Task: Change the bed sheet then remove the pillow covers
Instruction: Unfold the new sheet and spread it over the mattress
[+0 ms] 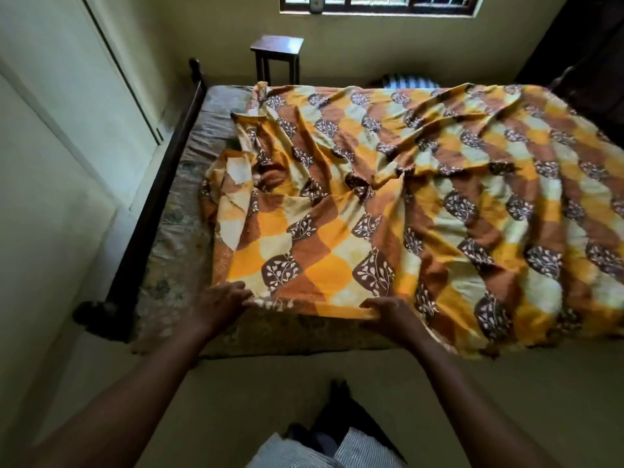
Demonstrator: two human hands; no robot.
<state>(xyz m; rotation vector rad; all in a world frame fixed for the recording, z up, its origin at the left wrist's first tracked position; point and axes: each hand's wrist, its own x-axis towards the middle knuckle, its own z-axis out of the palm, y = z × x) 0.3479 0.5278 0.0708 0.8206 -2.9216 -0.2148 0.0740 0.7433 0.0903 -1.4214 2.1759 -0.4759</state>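
Head view shows the sheet [371, 184] lying wrinkled on the mattress [175, 251], bunched up short of its left edge. Both arms reach forward and down. The left hand [223, 300] and right hand [388, 314] each pinch the sheet's near edge (a small curled grip, a bit blurry). A good way is to pull evenly toward the mattress's near left corner, then smooth the folds flat.

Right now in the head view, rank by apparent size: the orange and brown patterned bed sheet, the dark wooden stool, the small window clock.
1. orange and brown patterned bed sheet
2. dark wooden stool
3. small window clock
The last two are farther away.
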